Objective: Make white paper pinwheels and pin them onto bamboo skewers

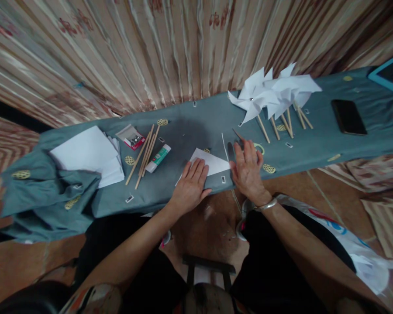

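A folded white paper triangle [215, 163] lies near the front edge of the cloth-covered table. Flat on its left part rests my left hand [193, 179], fingers stretched out and thumb apart. At the triangle's right tip is my right hand [249, 170], its fingers extended over a pair of scissors with a green handle [259, 148]. Part of the scissors is hidden under that hand; a blade tip [237, 133] shows beyond the fingers. Just above the triangle's tip lies a narrow white paper strip [225, 146].
Left are a stack of white paper [85, 150], an open box of metal pins [131, 136], several wooden sticks [144, 156] and a glue stick [158, 158]. Paper pinwheels [275, 93] on sticks lie back right, near a phone [348, 117] and a blue-framed tablet [389, 73].
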